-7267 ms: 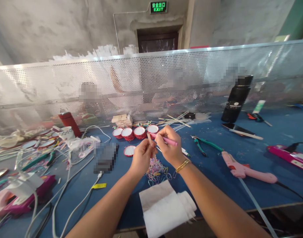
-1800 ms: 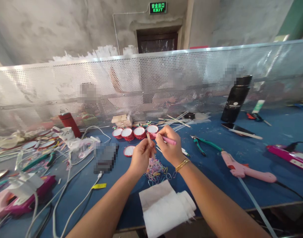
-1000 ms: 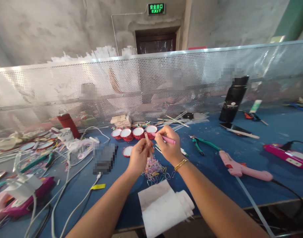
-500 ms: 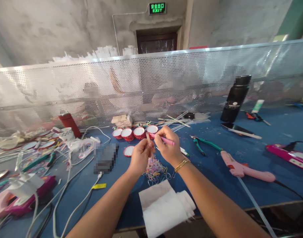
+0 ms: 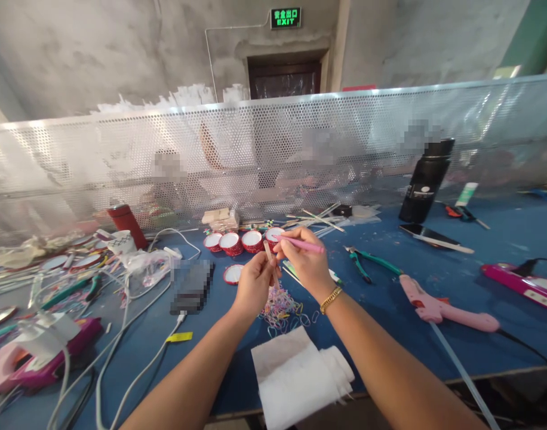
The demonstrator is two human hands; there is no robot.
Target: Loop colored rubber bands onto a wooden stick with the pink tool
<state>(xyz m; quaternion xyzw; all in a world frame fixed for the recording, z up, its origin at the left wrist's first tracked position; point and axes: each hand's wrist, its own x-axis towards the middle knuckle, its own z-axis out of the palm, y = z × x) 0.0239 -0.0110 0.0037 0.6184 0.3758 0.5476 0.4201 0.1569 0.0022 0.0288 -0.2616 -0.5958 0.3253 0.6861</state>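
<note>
Stick of flat pale wood [image 5: 267, 249], tilted above multicoloured pile of thin loops [image 5: 280, 310], pinched in closed grip of left hand [image 5: 252, 282]. Right hand [image 5: 310, 269] grips slim pink pen [image 5: 307, 245], now flatter than moments ago; tip near stick, contact unclear.

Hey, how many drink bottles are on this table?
2. The red bottle is on the left, beside the patterned cup; the black bottle is on the right, beyond the pink glue gun. The clutter at far left may hide others.
</note>
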